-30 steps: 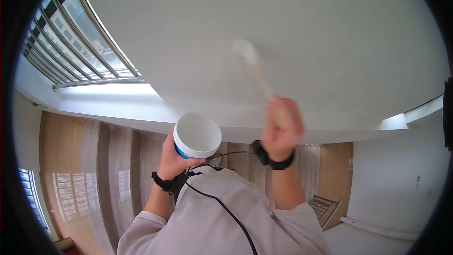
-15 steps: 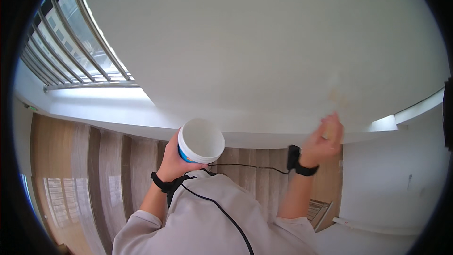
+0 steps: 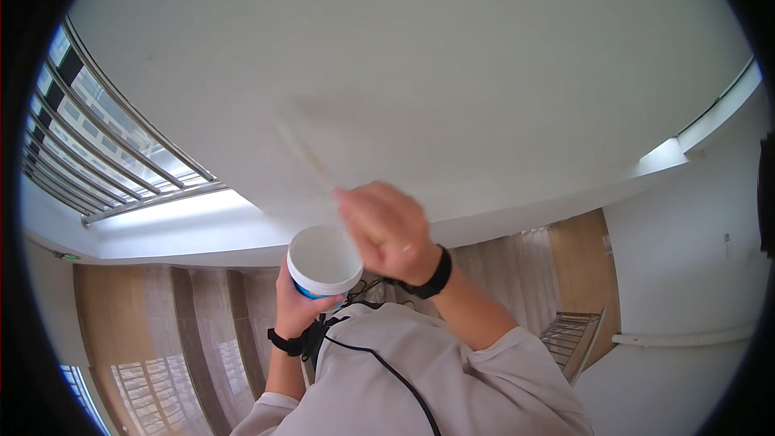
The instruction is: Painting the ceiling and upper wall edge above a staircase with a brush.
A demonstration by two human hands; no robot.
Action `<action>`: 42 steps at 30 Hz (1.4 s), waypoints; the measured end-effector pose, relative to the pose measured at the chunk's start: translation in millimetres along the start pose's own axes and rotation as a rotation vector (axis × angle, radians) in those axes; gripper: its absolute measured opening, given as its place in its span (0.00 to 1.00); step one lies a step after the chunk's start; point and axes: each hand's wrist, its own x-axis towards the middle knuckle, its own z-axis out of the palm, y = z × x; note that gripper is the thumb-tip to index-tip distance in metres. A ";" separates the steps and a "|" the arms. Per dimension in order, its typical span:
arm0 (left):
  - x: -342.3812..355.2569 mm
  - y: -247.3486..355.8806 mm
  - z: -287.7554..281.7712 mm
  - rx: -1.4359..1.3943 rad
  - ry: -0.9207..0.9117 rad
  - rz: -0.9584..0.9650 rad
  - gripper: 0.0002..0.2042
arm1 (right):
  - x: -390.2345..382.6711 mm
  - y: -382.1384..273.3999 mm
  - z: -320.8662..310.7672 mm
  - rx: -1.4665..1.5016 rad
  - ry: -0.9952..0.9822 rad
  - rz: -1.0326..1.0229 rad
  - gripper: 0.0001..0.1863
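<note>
Two hands are up in front of the camera, both working against a big white ceiling (image 3: pixel 420 73) that fills most of the view. The left hand (image 3: pixel 300 303) is wrapped around a small white tub (image 3: pixel 324 261) with a blue band near its base, fingers curled round the side and closed on it, mouth of the tub facing up toward the ceiling. The inside looks white; I can't tell how full it is.

The right hand (image 3: pixel 386 230) is a closed fist around the handle of a thin stick-like tool (image 3: pixel 303 153), probably a brush. It's badly motion-blurred, so the head is more of a pale smear on the ceiling than a clear shape. The long axis runs from the fist up and to the left, with the far end touching the ceiling or very close to it; the blur won't let me say which.

Key bit of geometry: the tub sits just beside the right fist, down and to its left, nearly touching, so the tool's working end is well away from the tub while the gripped end is right next to it. The right hand is the one nearer the ceiling spot, and the left just holds the tub below.

Both wrists have black bands (image 3: pixel 433 276), and a black cable (image 3: pixel 387 371) runs down over the light shirt. A window with metal bars (image 3: pixel 105 153) is off to the left, with wooden panels (image 3: pixel 121 315) below.
</note>
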 end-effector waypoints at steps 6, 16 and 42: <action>7.0 -4.4 4.7 0.028 -0.064 0.030 0.51 | -13.8 16.5 -94.2 -0.386 0.297 0.245 0.12; 16.2 -9.8 9.4 0.034 -0.135 0.040 0.52 | -46.1 20.4 -192.0 -0.946 0.653 0.289 0.11; 21.3 -4.0 19.5 0.151 -0.174 -0.033 0.54 | -85.1 34.5 -96.5 -0.233 0.366 0.439 0.12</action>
